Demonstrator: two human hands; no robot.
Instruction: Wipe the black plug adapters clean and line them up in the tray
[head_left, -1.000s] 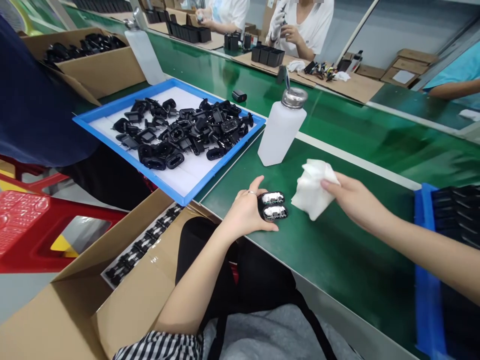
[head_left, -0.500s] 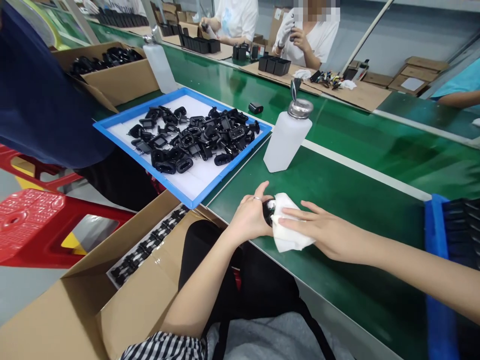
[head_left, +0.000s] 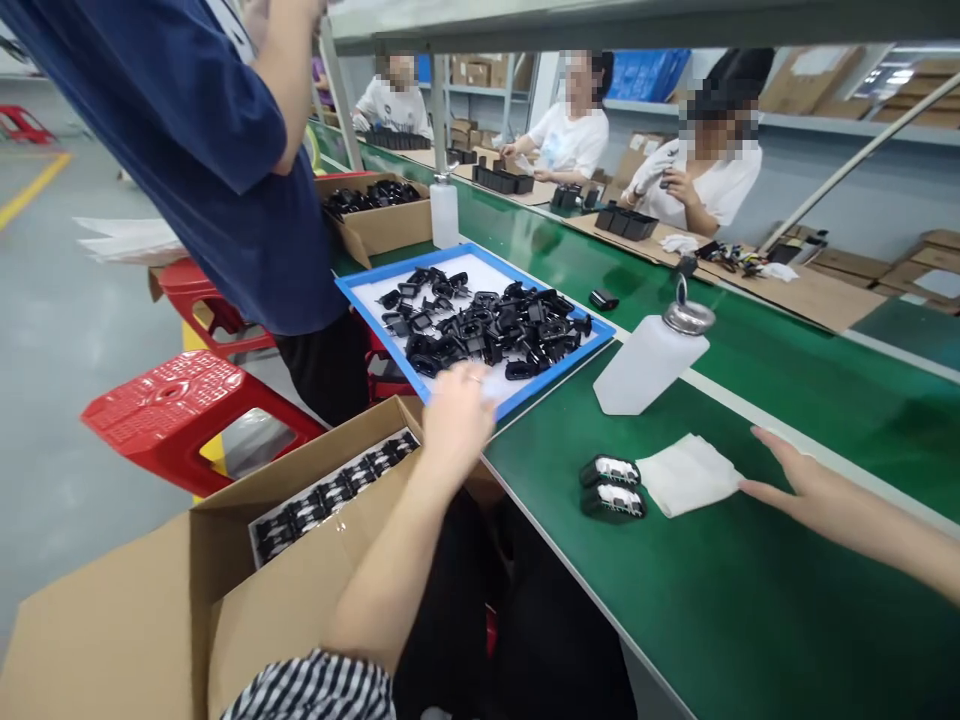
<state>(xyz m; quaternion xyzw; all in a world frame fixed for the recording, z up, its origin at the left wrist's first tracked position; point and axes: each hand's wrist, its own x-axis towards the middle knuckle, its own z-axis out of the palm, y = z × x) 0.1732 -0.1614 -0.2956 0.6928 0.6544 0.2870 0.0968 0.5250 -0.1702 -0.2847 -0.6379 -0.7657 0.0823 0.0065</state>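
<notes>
My left hand [head_left: 459,422] is smeared by motion over the near edge of the blue-rimmed tray [head_left: 551,388]. Its fingers point toward the pile of small black plastic parts with metal pins [head_left: 480,325], and whether it grips anything is unclear. On the green bench my right hand [head_left: 814,490] is open, thumb and fingers apart, beside a folded white cloth [head_left: 690,475]. Left of the cloth, two black oval housings [head_left: 613,488] with whitish insides lie side by side. A white pump bottle [head_left: 651,362] with a metal top stands behind the cloth.
An open cardboard box [head_left: 300,575] with rows of black parts is at my left, below the bench. A red stool [head_left: 172,390] and a standing person in navy [head_left: 262,200] are beyond it. Across the bench, several people handle parts. One black piece [head_left: 603,299] lies behind the tray.
Both hands have separated. The cloth and black housings now lie on the bench. My left hand has moved left to the tray and my right hand has drawn back right. The view has shifted.
</notes>
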